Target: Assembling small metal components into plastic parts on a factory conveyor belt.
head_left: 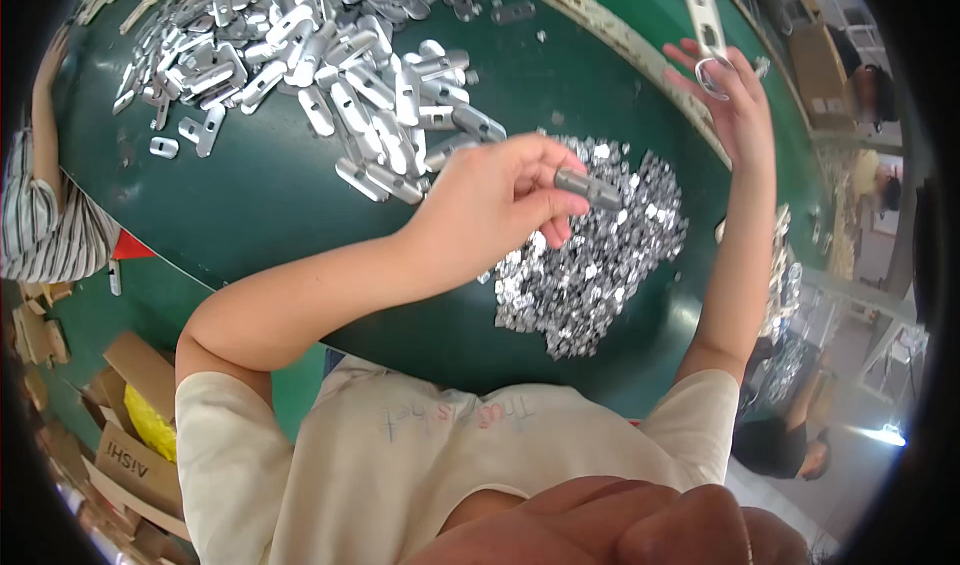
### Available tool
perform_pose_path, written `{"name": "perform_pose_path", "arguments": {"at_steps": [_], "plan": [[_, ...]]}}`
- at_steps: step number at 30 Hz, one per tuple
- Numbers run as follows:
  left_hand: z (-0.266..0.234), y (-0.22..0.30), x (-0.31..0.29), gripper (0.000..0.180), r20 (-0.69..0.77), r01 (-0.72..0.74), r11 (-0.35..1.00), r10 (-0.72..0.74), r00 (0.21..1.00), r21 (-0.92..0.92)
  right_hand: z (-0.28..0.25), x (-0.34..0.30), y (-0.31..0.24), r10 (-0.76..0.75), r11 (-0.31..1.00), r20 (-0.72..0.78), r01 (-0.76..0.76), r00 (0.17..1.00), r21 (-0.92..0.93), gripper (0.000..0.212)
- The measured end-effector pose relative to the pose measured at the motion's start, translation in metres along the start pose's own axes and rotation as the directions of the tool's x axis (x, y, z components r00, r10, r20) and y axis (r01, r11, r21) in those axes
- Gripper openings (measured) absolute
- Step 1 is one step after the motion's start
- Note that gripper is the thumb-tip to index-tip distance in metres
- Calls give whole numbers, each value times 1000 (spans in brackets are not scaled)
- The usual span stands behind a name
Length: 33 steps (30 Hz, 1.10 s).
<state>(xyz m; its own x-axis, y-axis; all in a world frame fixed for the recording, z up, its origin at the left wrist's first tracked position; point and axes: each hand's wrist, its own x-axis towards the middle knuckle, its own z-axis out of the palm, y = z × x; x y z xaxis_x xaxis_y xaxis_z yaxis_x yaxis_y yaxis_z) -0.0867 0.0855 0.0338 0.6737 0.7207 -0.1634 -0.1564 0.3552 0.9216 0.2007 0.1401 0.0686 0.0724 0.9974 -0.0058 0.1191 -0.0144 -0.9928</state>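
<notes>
My left hand (490, 203) reaches over the table with its thumb and fingers closed on a small grey oblong metal piece (588, 188) with a slot in it. Right below that piece spreads a heap of tiny shiny metal parts (565, 295). My right hand (738, 105) is raised at the far right, near the table's pale rim. A flat silver piece with a cut-out (705, 25) and a split ring (714, 77) is at its fingers, which are partly spread around it. Ahead and to the left lies a large pile of oblong slotted metal pieces (350, 95).
The dark green table (270, 200) has a worn pale rim (610, 35) along its far side. Another person's arm (45, 115) rests at the left edge. Cardboard boxes (140, 465) stand on the floor at lower left. More people and a carton (822, 80) are at right.
</notes>
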Motion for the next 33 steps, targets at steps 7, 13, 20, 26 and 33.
{"name": "perform_pose_path", "arguments": {"at_steps": [7, 13, 20, 26, 33], "plan": [[14, 8, -7, 27, 101, 4, 997, -12, 995, 75, 52, -145, -14, -167, 982, 43, 170, 985, -87, 42], [25, 0, -14, 24, 127, -106, 991, 95, 987, 83, 71, -168, -16, -536, 437, 227, 497, 813, -750, 37], [26, 1, -18, 23, 131, -53, 998, 49, 990, 25, 79, -171, -7, -521, 443, 239, 499, 819, -745, 39], [25, 2, -17, 23, 121, -51, 999, 50, 991, 1, 83, -169, -7, -519, 422, 256, 505, 815, -753, 41], [25, -11, -15, 15, 18, -33, 999, 33, 999, 2, 91, -165, -7, -427, 625, 153, 413, 891, -662, 37]]}}
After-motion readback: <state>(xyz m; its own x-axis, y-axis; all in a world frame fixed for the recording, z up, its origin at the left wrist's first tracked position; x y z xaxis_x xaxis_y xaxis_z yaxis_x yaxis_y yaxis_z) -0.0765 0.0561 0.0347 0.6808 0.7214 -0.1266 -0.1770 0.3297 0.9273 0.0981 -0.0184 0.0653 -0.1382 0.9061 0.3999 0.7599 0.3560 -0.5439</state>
